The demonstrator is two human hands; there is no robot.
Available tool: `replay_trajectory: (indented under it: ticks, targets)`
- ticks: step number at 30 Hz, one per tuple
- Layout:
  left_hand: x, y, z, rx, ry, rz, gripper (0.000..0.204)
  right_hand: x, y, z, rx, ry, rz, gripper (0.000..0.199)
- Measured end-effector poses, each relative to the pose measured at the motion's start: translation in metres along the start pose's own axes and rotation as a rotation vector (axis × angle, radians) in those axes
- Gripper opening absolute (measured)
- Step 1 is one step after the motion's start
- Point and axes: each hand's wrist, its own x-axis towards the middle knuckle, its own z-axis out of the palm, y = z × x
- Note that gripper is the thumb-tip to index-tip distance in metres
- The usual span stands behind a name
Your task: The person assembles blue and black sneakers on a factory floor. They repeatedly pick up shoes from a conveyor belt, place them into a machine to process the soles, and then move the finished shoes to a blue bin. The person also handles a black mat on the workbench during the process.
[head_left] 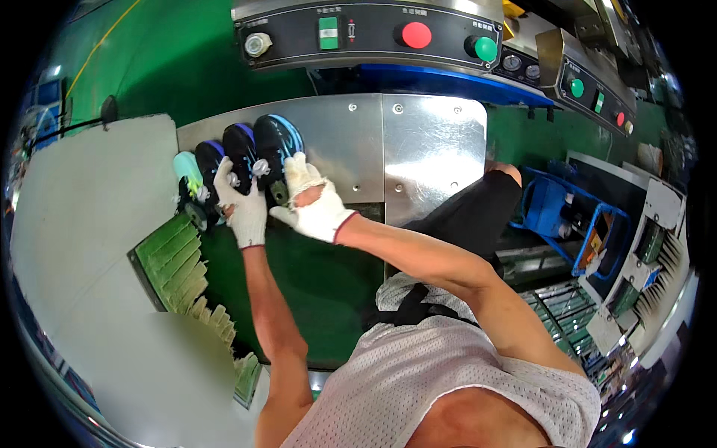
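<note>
Several dark sports shoes stand side by side, toes pointing away from me, at the left end of a metal shelf. The rightmost is a black shoe with bright blue stripes point(277, 138). Left of it is a black shoe with a purple collar point(239, 145), then a narrower purple-edged shoe point(210, 159) and a mint-green shoe point(188, 170). My left hand point(245, 211), in a white glove, reaches to the heels of the middle shoes with thumb and finger spread. My right hand point(317, 205), gloved too, has its fingertips against the blue-striped shoe's side, thumb stretched apart.
The metal shelf point(340, 142) runs rightward under a control panel point(373, 37) with red and green buttons. At left stands a pale machine cover point(89, 224) with a green strip curtain point(168, 257). A blue cart point(549, 205) is at right.
</note>
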Motion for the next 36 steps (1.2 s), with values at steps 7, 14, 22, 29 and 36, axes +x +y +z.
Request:
replay_trajectory:
  ticks: [7,14,22,29,36]
  targets:
    - [-0.003,-0.004,0.005,0.043,0.000,0.067,0.058,0.011,0.000,-0.002,0.006,-0.048,0.030,0.102]
    - [-0.001,0.003,0.010,0.058,0.023,0.120,0.060,0.014,0.047,-0.080,0.217,-0.291,-0.046,0.066]
    - [-0.006,-0.008,0.012,-0.037,0.041,0.010,0.071,0.013,0.175,-0.184,-0.401,0.044,-0.333,0.049]
    - [0.012,-0.001,0.014,0.286,-0.023,0.035,0.078,0.035,0.233,-0.174,-0.344,0.188,-0.428,0.042]
    - [0.035,-0.058,0.014,0.414,0.072,0.148,0.071,0.032,0.234,-0.174,-0.354,0.102,-0.468,0.042]
